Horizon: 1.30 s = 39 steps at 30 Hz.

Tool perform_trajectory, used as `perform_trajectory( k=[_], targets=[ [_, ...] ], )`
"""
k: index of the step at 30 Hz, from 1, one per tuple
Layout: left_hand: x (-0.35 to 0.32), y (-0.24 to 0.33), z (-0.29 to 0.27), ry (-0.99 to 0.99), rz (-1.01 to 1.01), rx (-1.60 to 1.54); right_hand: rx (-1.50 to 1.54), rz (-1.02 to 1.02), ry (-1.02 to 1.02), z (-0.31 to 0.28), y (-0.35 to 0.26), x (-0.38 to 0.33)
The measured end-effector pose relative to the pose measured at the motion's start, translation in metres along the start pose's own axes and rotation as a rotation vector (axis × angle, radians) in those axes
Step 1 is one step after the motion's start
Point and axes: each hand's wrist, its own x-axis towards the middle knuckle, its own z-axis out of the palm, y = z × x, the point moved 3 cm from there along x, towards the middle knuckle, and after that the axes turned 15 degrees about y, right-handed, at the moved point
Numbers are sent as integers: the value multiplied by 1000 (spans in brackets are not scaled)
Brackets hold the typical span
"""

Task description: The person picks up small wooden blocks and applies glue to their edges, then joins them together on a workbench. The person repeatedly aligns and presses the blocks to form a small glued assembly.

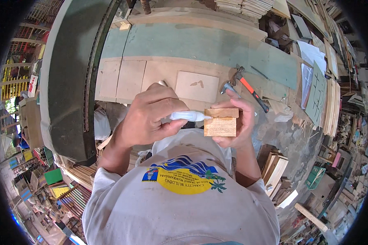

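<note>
My left hand point(148, 111) is closed round a small clear-white squeeze bottle with a narrow nozzle point(186, 116). The bottle lies level, and its tip reaches the left edge of a small wooden block point(220, 127). My right hand point(245, 122) grips this block from the right, the fingers behind and the thumb below. Along the block's upper edge sits a narrower wooden strip point(221, 113), with a seam between the two; the nozzle tip is close to that seam. Whether any liquid is coming out is too small to tell.
On the workbench point(159, 61) ahead lie a pale flat board point(197, 86) with small brown chips, an orange-handled hammer point(249, 86) and a dark pencil-like stick point(259, 72). A large dark machine beam point(71, 81) stands left. Wood strips point(332, 108) and papers point(313, 57) are at the right.
</note>
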Motion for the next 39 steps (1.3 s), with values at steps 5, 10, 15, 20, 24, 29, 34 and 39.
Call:
perform_trajectory(
  k=[5,10,15,20,24,29,34,39],
  targets=[
    [5,6,-1,64,12,-21,-112,-43,-7,5,-2,5],
    [14,14,1,37,111,57,-590,-136,-93,23,-30,26],
    [17,18,3,2,156,146,-716,-133,-167,31,-40,36],
    [20,17,5,-13,197,195,-782,-119,-229,29,-43,39],
    [21,13,8,-58,212,208,-818,-29,-320,27,-44,41],
    [19,10,11,-95,187,208,-846,86,-424,27,-47,44],
    [19,6,12,-99,170,205,-859,94,-458,27,-44,44],
    [16,4,9,-117,153,205,-850,108,-490,29,-42,45]
  ],
)
